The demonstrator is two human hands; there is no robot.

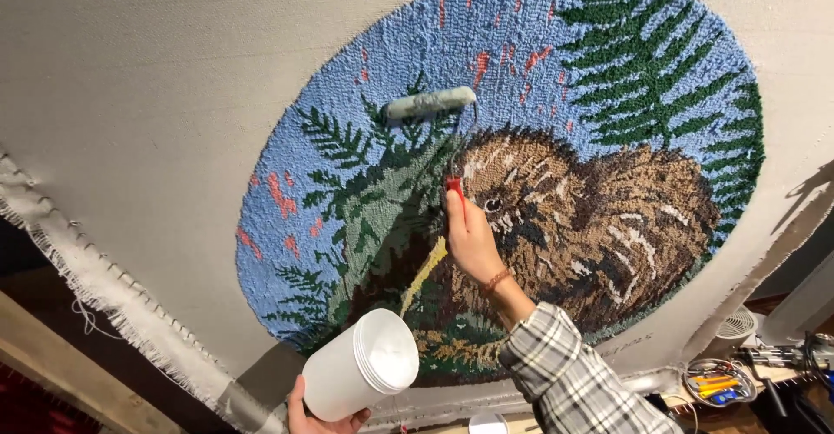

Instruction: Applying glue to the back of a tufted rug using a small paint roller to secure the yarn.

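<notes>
Roller point(431, 102) above right hand point(471, 241), on rug point(556, 165)

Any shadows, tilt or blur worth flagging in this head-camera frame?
Head view: strongly tilted, so the stretched cloth and round tufted rug slant; warm, even light on the rug, a hard dark shadow at the right edge; the paint roller, right hand and white tub in the left hand look sharp; bottom corners fall dark, bench clutter indistinct.
</notes>
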